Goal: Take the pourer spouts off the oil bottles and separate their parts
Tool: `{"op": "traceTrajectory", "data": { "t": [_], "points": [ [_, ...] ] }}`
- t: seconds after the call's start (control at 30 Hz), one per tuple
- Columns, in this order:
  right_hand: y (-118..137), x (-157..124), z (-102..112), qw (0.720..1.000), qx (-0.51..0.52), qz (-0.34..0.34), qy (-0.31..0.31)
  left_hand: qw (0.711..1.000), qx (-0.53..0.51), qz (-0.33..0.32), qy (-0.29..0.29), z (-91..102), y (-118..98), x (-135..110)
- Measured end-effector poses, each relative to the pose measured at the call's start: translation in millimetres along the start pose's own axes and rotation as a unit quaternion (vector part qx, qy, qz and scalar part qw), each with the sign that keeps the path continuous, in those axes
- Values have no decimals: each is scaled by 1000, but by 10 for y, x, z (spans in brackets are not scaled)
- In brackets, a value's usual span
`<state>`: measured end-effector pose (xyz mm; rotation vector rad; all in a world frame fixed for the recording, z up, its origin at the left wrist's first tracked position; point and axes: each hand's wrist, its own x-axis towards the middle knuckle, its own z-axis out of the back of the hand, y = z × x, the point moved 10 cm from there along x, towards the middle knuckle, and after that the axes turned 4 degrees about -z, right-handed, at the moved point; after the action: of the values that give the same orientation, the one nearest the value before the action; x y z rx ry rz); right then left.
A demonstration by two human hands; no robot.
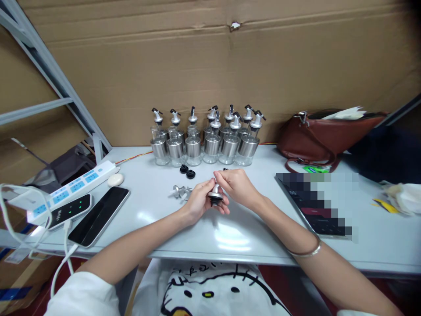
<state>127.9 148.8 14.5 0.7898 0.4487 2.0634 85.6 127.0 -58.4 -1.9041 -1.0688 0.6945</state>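
My left hand (198,202) is closed around a bottle pourer spout (215,196), a silver cap with a black ribbed stopper pointing down. At the top of the spout, the fingers of my right hand (239,186) are pinched together; whatever is between them is hidden. Beside my left hand lie loose silver pourer parts (179,192). Two black stoppers (190,174) rest on the table just beyond. Small black pieces (225,169) show behind my right hand. Further back stand several glass-and-steel bottles (212,147), many topped with pourers; the front left ones have bare necks.
A power strip (77,188), a black device (73,211), a phone (100,217) and a white round object (115,179) lie left on the table (158,239). At right are a partly blurred tablet (309,204) and a brown bag (325,136). Cardboard (197,66) stands behind.
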Motion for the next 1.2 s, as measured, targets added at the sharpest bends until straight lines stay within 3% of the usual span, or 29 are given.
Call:
{"op": "traceTrajectory", "data": {
  "t": [0.23, 0.37, 0.47, 0.57, 0.7, 0.9, 1.1, 1.17, 1.2],
  "points": [
    [66, 0, 22, 999, -26, 25, -13, 994, -54, 94, 11, -2, 127, -18],
    [59, 1, 14, 999, -31, 30, -9, 992, -60, 112, 15, -14, 147, -30],
    [10, 8, -15, 999, -24, 18, 15, 997, -29, 68, 11, -13, 91, -5],
    [-27, 11, -10, 1000, -7, 5, 29, 999, 21, -15, -34, 87, -25, 35],
    [-4, 4, 14, 999, 24, 3, 36, 981, 131, -125, -72, 203, -245, 34],
    [19, -7, -13, 996, 73, -4, 45, 915, 357, -174, -73, 169, -467, -71],
    [-91, 14, -45, 993, 106, -36, 39, 746, 613, -242, -91, 39, -657, -151],
    [-107, 19, -59, 992, 115, -42, 42, 714, 648, -245, -102, 31, -686, -164],
    [-107, 21, -58, 991, 118, -42, 41, 711, 651, -242, -107, 35, -699, -169]
  ]
}}
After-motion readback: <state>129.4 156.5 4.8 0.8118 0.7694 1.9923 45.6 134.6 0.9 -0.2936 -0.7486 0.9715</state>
